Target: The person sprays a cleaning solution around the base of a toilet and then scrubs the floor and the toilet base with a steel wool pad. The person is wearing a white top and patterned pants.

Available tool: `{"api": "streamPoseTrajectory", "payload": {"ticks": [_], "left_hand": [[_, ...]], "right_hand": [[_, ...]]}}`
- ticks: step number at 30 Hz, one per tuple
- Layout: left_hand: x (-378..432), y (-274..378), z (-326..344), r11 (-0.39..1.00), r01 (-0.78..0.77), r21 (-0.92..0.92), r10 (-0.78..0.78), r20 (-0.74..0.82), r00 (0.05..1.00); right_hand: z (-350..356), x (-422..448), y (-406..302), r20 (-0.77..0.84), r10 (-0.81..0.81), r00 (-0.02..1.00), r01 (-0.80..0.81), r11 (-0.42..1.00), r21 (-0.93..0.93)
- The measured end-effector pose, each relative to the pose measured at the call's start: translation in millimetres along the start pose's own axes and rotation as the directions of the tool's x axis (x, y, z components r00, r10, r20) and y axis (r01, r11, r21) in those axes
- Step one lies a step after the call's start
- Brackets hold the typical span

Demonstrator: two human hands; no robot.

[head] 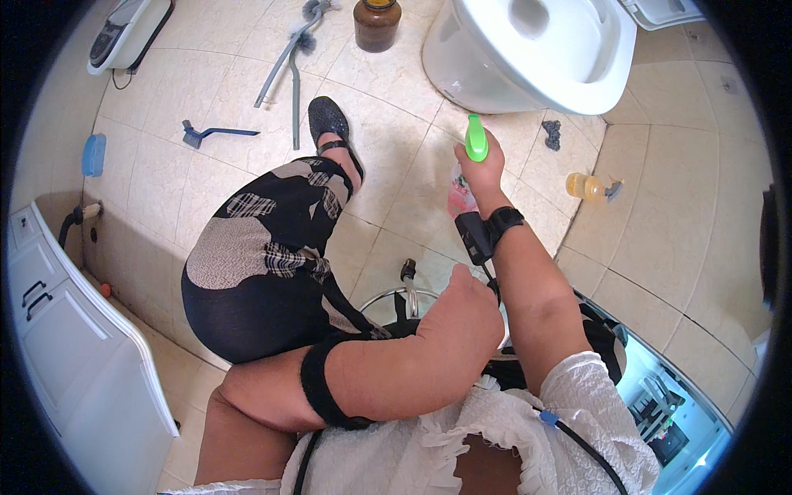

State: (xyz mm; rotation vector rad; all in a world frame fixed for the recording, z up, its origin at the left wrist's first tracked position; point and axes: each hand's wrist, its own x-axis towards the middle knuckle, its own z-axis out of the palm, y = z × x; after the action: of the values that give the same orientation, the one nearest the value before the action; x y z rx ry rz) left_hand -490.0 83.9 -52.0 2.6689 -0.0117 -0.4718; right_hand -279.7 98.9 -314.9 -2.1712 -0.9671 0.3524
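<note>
My right hand [486,170] is wrapped around the neck of a spray bottle with a bright green trigger head [476,137]. Its clear body with a reddish label [461,197] shows below the fingers, over the floor tiles. A black device [476,238] is strapped at that wrist. Bent across my lap, my left hand [467,303] lies close to the right forearm, its fingers curled and mostly out of sight. Whether it grips anything cannot be seen. Past the bottle stands a white toilet [489,74], with its bowl at the top right.
Two grey long-handled brushes [296,102], a blue brush [226,131] and a dark scouring pad [551,135] lie on the tiles. A brown jar [377,28] stands beside the toilet. Near the right wall is a yellow bottle [585,187]. A white cabinet [74,346] occupies the left.
</note>
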Motion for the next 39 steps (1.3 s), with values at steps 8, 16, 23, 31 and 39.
{"api": "streamPoseTrajectory", "payload": {"ticks": [8,16,23,31,39], "left_hand": [[3.0,1.1,-0.7,0.994,0.025,-0.103,-0.012,0.128,0.992],[2.7,-2.7,25.5,0.979,0.097,-0.182,-0.088,0.058,0.994],[13.4,-14.9,29.2,0.958,0.154,-0.242,-0.151,0.033,0.988],[25.9,-21.9,27.9,0.966,0.212,-0.147,-0.219,-0.031,0.975],[30.8,-16.1,27.2,0.969,0.21,-0.132,-0.222,-0.077,0.972]], "right_hand": [[14.2,33.1,-9.6,0.162,-0.056,0.985,0.083,0.983,-0.166],[43.6,52.4,11.9,0.318,0.04,0.947,0.129,0.862,-0.491],[71.6,75.0,45.2,0.376,0.157,0.913,0.096,0.814,-0.573],[80.7,87.6,53.9,0.376,0.142,0.916,0.103,0.822,-0.56],[73.7,87.7,39.1,0.449,0.133,0.884,0.167,0.806,-0.568]]}}
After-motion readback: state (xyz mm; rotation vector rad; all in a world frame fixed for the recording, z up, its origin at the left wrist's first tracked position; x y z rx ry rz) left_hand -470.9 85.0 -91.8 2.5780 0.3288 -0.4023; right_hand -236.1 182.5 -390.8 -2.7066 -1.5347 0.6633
